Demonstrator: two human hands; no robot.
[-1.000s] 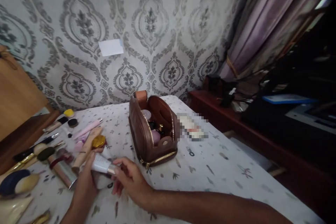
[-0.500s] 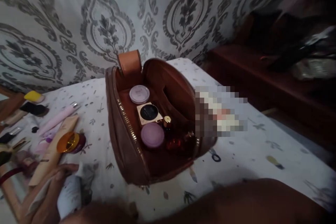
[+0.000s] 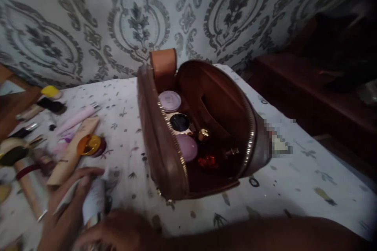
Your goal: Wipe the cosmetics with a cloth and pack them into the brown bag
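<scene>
White tube (image 3: 94,200) in curled left hand (image 3: 66,208).

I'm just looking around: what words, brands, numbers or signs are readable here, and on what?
None can be read for certain.
White tube in the left hand: faint lettering, too blurred.
Beige tube: small dark mark, too blurred.
Lilac round lid in the brown bag: faint marking, too small.
Black round lid in the bag: faint lettering, too small.
</scene>
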